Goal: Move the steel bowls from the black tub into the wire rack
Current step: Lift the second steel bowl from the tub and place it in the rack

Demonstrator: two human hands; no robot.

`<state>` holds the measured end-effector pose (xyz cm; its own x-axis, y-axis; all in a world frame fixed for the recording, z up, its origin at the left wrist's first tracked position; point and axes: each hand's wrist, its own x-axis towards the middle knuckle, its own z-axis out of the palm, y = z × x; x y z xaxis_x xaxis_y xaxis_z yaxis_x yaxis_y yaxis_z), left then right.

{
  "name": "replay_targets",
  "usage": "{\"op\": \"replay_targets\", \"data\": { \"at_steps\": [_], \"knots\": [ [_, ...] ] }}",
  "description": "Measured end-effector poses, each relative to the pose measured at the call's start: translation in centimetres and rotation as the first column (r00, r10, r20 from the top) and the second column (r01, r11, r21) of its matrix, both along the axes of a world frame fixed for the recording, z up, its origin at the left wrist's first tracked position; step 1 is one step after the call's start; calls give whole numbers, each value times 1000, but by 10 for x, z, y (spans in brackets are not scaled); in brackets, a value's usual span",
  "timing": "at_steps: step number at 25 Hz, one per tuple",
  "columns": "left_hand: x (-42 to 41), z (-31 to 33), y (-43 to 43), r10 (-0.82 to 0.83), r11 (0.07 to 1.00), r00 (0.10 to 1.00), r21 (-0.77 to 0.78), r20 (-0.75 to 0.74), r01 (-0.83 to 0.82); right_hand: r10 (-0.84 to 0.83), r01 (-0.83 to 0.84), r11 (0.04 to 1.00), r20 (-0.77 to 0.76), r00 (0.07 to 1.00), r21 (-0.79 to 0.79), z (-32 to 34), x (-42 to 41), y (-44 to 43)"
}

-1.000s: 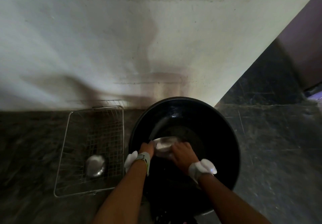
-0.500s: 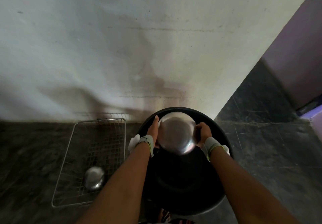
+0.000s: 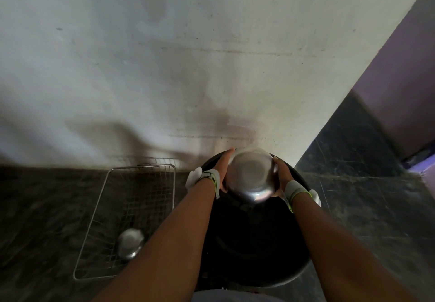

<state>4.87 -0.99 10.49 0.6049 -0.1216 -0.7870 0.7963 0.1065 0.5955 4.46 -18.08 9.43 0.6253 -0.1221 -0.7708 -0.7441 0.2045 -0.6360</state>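
Gripping steel bowl [image 3: 251,176]: left hand [image 3: 223,171], right hand [image 3: 281,176]; dark stone floor [image 3: 364,210].

No legible text anywhere.

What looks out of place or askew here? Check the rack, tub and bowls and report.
Nothing stands out. Both hands, left and right, hold a steel bowl over the black tub. A second bowl lies upside down inside the wire rack, near its front. No spill or damage shows.
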Motion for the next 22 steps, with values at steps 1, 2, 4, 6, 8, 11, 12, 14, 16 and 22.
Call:
{"op": "replay_targets", "data": {
  "at_steps": [1,2,4,6,8,11,12,14,16,22],
  "knots": [
    [0,0,2,-11,1000,1000,6,15,11,1,-1,1000,3,1000,4,0,1,2],
    [-1,0,5,-20,1000,999,21,33,19,0,0,1000,4,1000,2,0,2,5],
    [-1,-2,14,-21,998,997,64,79,16,9,-8,1000,21,1000,-13,5,5,16],
    [-3,-2,35,22,995,990,93,136,-34,54,-53,998,61,997,-24,10,10,41],
    [-5,-3,60,82,988,979,116,188,-106,96,-94,995,100,990,-26,16,16,67],
    [-5,-9,118,235,951,947,150,220,-271,202,-204,979,139,969,-1,21,27,130],
    [-4,-11,143,310,926,925,150,220,-346,244,-248,969,141,959,8,21,30,156],
    [-4,-16,190,433,875,875,134,219,-466,301,-302,953,150,942,-19,22,33,205],
    [-5,-24,250,488,851,848,103,207,-515,314,-313,949,151,937,-34,10,39,267],
    [1,-86,403,425,874,894,192,144,-447,264,-269,962,76,961,49,-66,46,418]
  ]
}}
